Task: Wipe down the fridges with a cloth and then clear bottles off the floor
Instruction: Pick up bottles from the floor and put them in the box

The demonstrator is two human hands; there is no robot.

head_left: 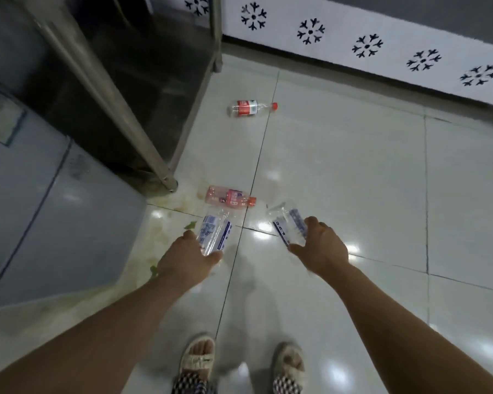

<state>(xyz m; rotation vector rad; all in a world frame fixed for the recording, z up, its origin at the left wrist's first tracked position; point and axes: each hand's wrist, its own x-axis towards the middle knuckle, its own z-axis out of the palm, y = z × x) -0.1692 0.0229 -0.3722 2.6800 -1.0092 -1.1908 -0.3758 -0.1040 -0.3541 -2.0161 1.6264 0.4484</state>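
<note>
My left hand (187,258) grips a clear blue-labelled bottle (215,230) by its lower end, above the tiled floor (339,172). My right hand (320,247) holds a second clear blue-labelled bottle (289,221) the same way. Just beyond both hands a pink-labelled bottle (229,197) with an orange cap lies on its side on the floor. Farther off, a clear bottle with a red label and red cap (249,108) also lies on the floor. A grey fridge (54,211) stands at the left. No cloth is in view.
A steel table leg (167,180) and its frame stand beside the fridge, with yellowish spill stains and green scraps (165,228) on the tiles by it. A white wall panel with black snowflake patterns (367,46) runs along the back. My sandalled feet (197,356) are below.
</note>
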